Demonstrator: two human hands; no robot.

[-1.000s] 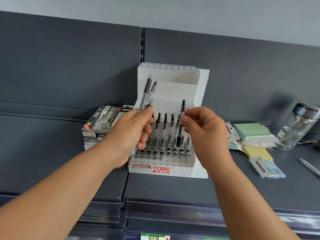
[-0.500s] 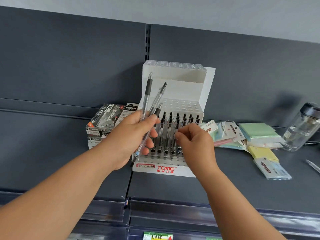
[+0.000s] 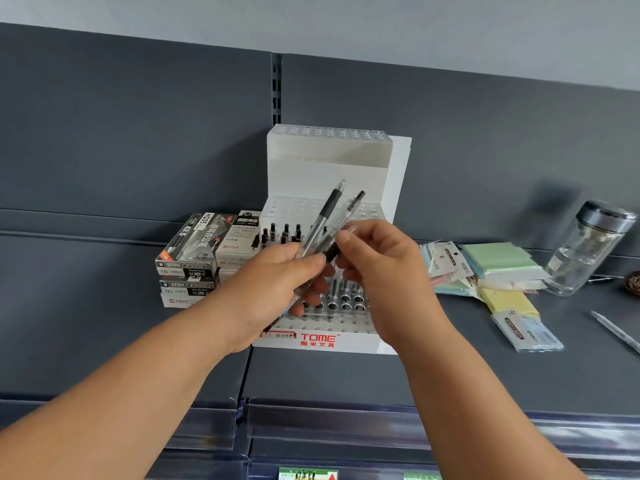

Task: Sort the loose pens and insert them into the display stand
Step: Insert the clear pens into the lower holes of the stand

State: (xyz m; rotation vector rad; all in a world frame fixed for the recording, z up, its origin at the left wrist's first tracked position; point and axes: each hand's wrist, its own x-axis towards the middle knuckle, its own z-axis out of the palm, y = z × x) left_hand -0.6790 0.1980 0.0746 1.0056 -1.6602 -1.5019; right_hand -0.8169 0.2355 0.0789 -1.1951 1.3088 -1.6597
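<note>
Pens (image 3: 327,209) fan up from the left hand (image 3: 273,285), gripped as a bundle before the white stand (image 3: 329,157) on a grey shelf (image 3: 329,375). Right hand (image 3: 381,265) pinches one of them. Seated pens (image 3: 285,230) fill the stand's rear holes; boxes (image 3: 194,251) lie left, sticky notes (image 3: 498,258) and jar (image 3: 588,247) right.

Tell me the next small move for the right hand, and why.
Probably draw the pinched pen out of the bunch and lower it into a free hole. The right hand pinches it while the left hand grips it with the others, and the display stand shows open holes in its front rows.
</note>
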